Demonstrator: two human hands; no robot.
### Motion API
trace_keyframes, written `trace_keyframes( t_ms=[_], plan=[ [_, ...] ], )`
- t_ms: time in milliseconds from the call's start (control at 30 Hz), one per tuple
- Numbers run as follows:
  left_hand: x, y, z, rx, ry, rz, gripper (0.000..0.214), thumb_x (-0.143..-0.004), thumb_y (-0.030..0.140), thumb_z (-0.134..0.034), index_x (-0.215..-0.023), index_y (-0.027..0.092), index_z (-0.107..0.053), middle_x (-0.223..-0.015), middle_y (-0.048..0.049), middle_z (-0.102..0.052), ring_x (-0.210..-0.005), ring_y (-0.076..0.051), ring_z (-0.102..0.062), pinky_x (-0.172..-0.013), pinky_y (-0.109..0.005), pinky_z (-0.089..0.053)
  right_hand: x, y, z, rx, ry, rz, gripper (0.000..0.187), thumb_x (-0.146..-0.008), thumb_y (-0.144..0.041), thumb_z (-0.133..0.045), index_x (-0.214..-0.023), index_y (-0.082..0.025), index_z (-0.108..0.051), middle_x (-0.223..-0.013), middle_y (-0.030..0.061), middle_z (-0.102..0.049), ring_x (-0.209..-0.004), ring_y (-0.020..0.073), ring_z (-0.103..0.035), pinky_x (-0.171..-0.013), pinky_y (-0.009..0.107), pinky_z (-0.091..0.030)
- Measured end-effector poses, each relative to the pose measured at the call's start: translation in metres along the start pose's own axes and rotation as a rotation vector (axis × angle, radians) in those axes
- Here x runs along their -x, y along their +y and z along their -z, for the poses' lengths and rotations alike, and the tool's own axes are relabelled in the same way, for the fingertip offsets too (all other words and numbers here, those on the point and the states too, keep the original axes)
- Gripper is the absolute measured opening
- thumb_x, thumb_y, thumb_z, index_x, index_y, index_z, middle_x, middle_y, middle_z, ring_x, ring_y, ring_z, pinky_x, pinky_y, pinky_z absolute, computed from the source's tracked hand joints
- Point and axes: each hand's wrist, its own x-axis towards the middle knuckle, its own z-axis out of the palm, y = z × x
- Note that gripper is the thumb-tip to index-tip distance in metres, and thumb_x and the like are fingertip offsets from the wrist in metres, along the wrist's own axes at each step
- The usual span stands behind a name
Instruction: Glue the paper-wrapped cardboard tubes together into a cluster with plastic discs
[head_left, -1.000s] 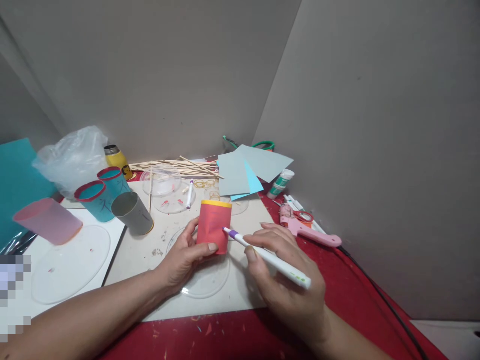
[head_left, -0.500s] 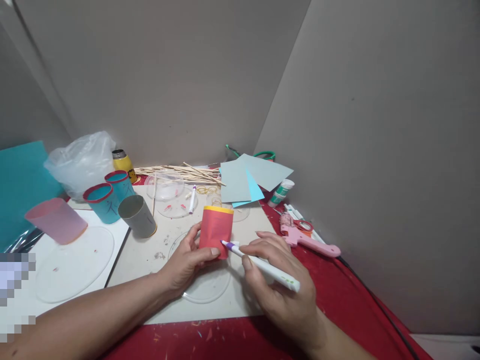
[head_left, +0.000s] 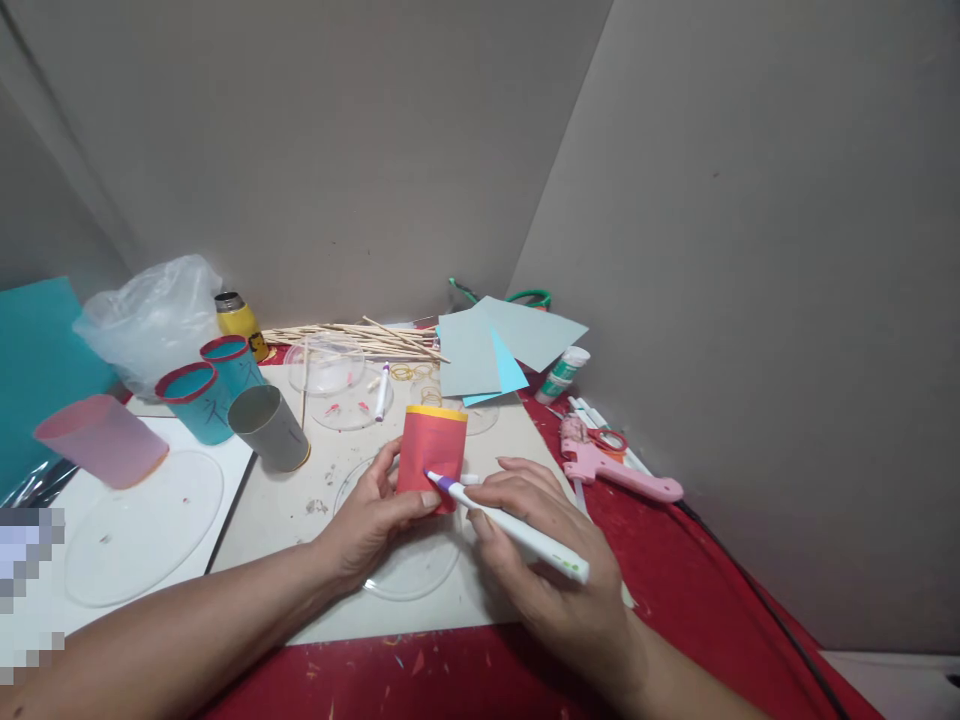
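My left hand (head_left: 382,510) is closed round the lower left side of a red paper cylinder (head_left: 433,450) with a yellow band along its top edge. In my right hand (head_left: 551,570) is a white marker (head_left: 517,535) with a purple tip end, held like a pen. The tip meets the red paper or hovers just over it; faint marks show there. Its cap seems to be a small white piece by the fingers. Below the cylinder lies a clear round plastic disc (head_left: 412,575) on a pale board (head_left: 330,625).
Left stand two teal cylinders (head_left: 199,405) with red rims, a grey cylinder (head_left: 270,430) and a pink one (head_left: 105,445). Behind are wooden sticks (head_left: 337,340), a yellow bottle (head_left: 240,325) and grey sheets (head_left: 469,355). A pink glue gun (head_left: 622,475) with a black cable lies right.
The marker tip has moved left and slightly up across the red paper, my right hand moving with it. My left hand keeps its hold. The whole view has shifted slightly.
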Motion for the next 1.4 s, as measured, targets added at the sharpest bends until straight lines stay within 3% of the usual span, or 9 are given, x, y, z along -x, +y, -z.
trace_keyframes(
  t_ms=[433,867,1300,1400],
  plan=[
    [0.0,0.001,0.0,-0.002,0.026,-0.005,0.072,-0.071,0.026,-0.087,-0.134,0.021,-0.052,-0.119,-0.0122,-0.071,-0.108,-0.027,-0.068,-0.101,-0.042,-0.047,0.004,0.002,0.0,0.034,0.055,-0.064,0.015,-0.088,-0.009,-0.059,-0.096,-0.022,-0.063,-0.078,-0.001,-0.072,-0.07,0.016,-0.069,-0.085,0.04,-0.052],
    [0.001,0.004,-0.002,-0.003,0.045,-0.004,0.072,-0.07,0.028,-0.087,-0.133,0.019,-0.054,-0.119,-0.0147,-0.072,-0.115,-0.032,-0.066,-0.104,-0.047,-0.045,0.008,0.003,0.001,0.028,0.118,-0.188,0.011,-0.089,-0.013,-0.061,-0.089,-0.023,-0.066,-0.076,0.0002,-0.07,-0.071,0.0195,-0.067,-0.081,0.041,-0.054],
    [0.0,0.003,0.0,0.049,0.071,-0.003,0.054,-0.071,0.026,-0.086,-0.117,0.018,-0.061,-0.115,-0.0116,-0.072,-0.098,-0.022,-0.066,-0.094,-0.04,-0.051,0.006,0.003,0.004,0.112,0.146,-0.258,0.012,-0.089,-0.016,-0.059,-0.083,-0.024,-0.064,-0.071,-0.0014,-0.066,-0.075,0.0198,-0.066,-0.069,0.033,-0.051],
    [0.0,0.005,0.0,0.042,0.074,0.003,0.052,-0.071,0.028,-0.085,-0.116,0.018,-0.063,-0.118,-0.0115,-0.071,-0.1,-0.024,-0.065,-0.093,-0.04,-0.052,0.009,0.003,0.005,0.013,0.223,-0.311,0.011,-0.092,-0.017,-0.061,-0.093,-0.025,-0.068,-0.077,-0.0011,-0.069,-0.075,0.0187,-0.068,-0.071,0.033,-0.053]
  ],
)
